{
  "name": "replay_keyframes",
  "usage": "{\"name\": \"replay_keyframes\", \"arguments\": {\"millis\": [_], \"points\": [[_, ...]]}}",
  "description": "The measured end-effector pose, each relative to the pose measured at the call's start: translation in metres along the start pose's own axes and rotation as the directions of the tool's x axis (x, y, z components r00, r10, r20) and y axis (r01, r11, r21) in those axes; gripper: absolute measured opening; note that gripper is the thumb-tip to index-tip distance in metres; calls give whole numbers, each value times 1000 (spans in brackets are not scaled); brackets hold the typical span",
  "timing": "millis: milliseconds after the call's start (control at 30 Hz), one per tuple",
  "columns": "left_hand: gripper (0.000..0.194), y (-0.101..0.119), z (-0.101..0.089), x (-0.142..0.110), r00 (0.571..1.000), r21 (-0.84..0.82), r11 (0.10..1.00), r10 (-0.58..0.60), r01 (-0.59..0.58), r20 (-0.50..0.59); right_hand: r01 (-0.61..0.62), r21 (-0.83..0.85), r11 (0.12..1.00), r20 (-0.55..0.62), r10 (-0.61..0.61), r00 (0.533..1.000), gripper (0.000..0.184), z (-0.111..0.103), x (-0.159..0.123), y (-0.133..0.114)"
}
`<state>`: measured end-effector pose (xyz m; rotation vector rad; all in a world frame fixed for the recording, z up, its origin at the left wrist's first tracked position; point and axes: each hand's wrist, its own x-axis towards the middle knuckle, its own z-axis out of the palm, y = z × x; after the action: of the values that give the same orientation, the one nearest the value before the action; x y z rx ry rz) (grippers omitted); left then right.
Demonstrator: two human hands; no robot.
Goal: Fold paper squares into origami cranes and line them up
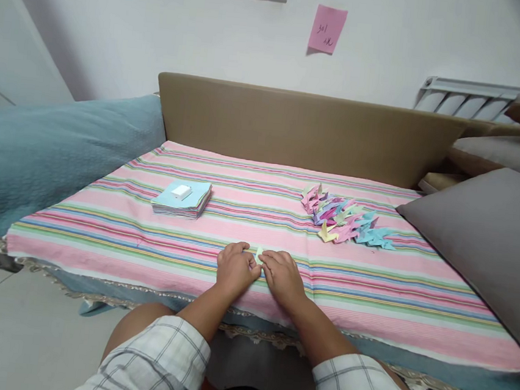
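My left hand (235,268) and my right hand (282,275) rest side by side on the striped cloth (370,291) near its front edge. Both have their fingers curled in a pinch on a small pale green piece of folded paper (259,254) between them. Most of the paper is hidden by my fingers. A stack of square coloured paper (181,199) with a light blue top sheet lies further back on the left. A pile of several folded paper shapes (347,220) in pink, purple, yellow and blue lies further back on the right.
A teal blanket (48,150) is heaped at the left. Grey cushions (490,241) lie at the right. A brown padded backrest (294,125) runs along the back. A pink sticky note (327,29) hangs on the wall. My knees in plaid shorts (156,363) show below.
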<state>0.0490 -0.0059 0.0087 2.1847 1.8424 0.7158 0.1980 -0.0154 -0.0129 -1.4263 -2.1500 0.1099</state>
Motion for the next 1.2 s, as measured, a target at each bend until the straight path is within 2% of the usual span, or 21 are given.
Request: {"name": "replay_keyframes", "arguments": {"millis": [400,900,1067,1200], "points": [[14,-8,-10,0,994,-103,995,17,-6,106,-54,-37,998,60,56,997,28,-4,3,-3],[14,-3,-9,-2,995,-11,1000,15,-14,95,-67,-42,997,62,69,996,28,-4,3,-3],[30,-5,-6,-3,998,-35,999,7,-5,58,-76,-2,997,45,76,996,28,-2,4,-2],[30,-4,-3,-3,999,-4,1000,-10,10,36,-143,14,990,-23,143,989,38,-3,3,-2]]}}
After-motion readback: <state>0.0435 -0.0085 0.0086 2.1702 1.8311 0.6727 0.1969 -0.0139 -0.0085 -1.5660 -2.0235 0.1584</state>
